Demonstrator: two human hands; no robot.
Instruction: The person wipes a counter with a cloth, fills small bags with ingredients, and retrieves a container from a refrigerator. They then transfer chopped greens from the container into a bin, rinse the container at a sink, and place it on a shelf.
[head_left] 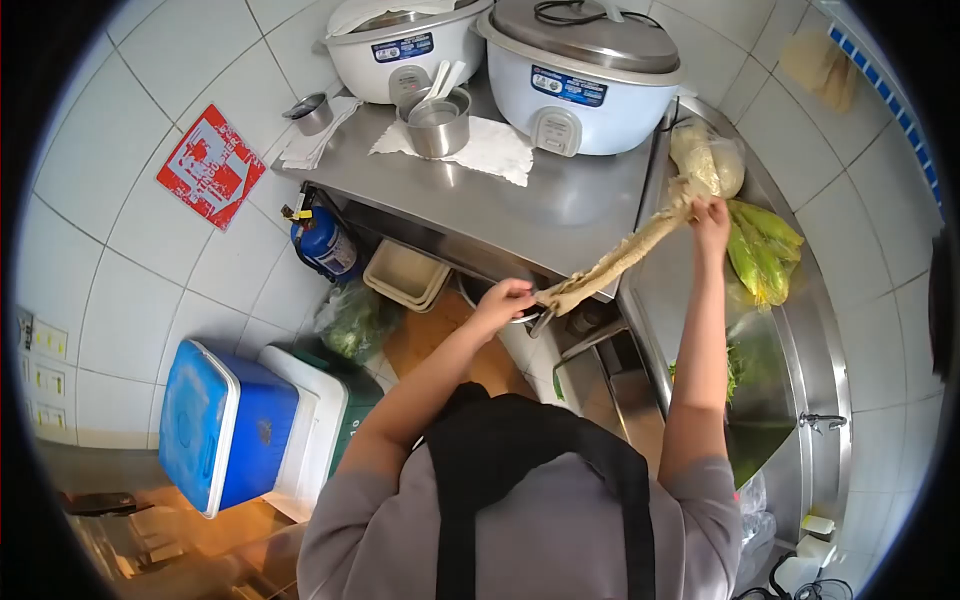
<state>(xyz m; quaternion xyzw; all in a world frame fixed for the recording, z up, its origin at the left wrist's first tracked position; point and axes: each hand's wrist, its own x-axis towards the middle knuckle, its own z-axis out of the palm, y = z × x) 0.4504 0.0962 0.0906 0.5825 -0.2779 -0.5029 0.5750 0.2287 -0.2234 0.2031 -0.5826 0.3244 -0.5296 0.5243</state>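
Beige cloth [625, 257], steel counter [560, 215], rice cookers [640, 115]

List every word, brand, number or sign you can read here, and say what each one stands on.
"...GUISHER", as the ending seems to read: red square wall sign with white lettering; its other words are unclear.
Too small to read: blue rectangular labels on the two large, round, pale rice cookers.
Too small: print on their grey front plates.
Too small or blurred: pale label on the blue metal cylinder.
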